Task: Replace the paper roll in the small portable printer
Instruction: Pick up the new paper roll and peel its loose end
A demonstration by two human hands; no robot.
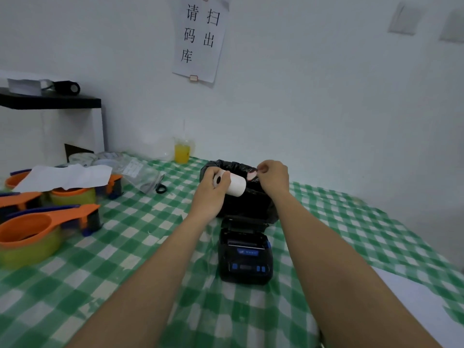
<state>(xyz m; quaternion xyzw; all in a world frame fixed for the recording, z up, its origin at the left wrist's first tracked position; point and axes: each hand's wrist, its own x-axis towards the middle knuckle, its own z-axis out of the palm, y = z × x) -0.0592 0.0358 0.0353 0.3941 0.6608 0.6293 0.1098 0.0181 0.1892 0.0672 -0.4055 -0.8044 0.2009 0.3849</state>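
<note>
A small black portable printer [244,257] with blue buttons sits on the green checked tablecloth, its lid flipped open toward the back. Above and behind it, my left hand [213,189] grips a white paper roll [234,185], held sideways with its dark core facing left. My right hand [273,177] pinches a small pinkish-white scrap [251,175] just right of the roll, over a black plastic bag [251,204] that stands behind the printer.
Orange tape dispensers with yellow-green rolls [32,234] crowd the left side, with a white paper sheet [65,177] lying over some. Scissors [160,188] and clear bags lie behind them. A cup of yellow drink [182,151] stands by the wall.
</note>
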